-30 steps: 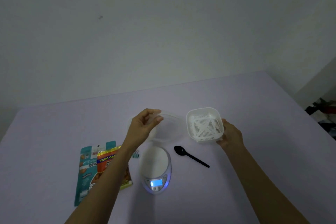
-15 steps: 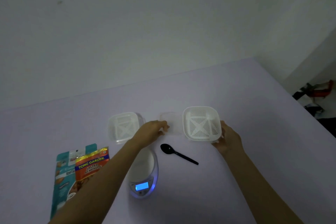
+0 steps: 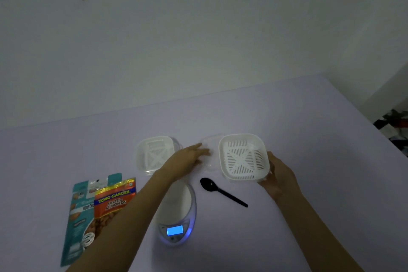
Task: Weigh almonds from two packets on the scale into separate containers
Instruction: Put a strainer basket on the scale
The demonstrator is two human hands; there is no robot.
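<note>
A white slotted container (image 3: pixel 242 157) stands on the table, right of centre, and my right hand (image 3: pixel 278 175) grips its near right corner. Just left of it a clear lid (image 3: pixel 212 150) lies flat on the table, with the fingers of my left hand (image 3: pixel 189 157) on its left edge. A second white container (image 3: pixel 153 154) stands further left, under a clear cover. The oval scale (image 3: pixel 177 212) is in front of me, its blue display lit and its platform bare. At the left lie an orange almond packet (image 3: pixel 112 202) and, partly under it, a teal packet (image 3: pixel 77 216).
A black plastic spoon (image 3: pixel 220 191) lies between the scale and the right container, handle pointing right. The lilac table (image 3: pixel 309 139) runs back to a plain wall. Dark clutter (image 3: pixel 395 123) sits beyond the table's right edge.
My left hand has brought the clear lid down from the air to the table between the two containers. My right hand has stayed on the right container.
</note>
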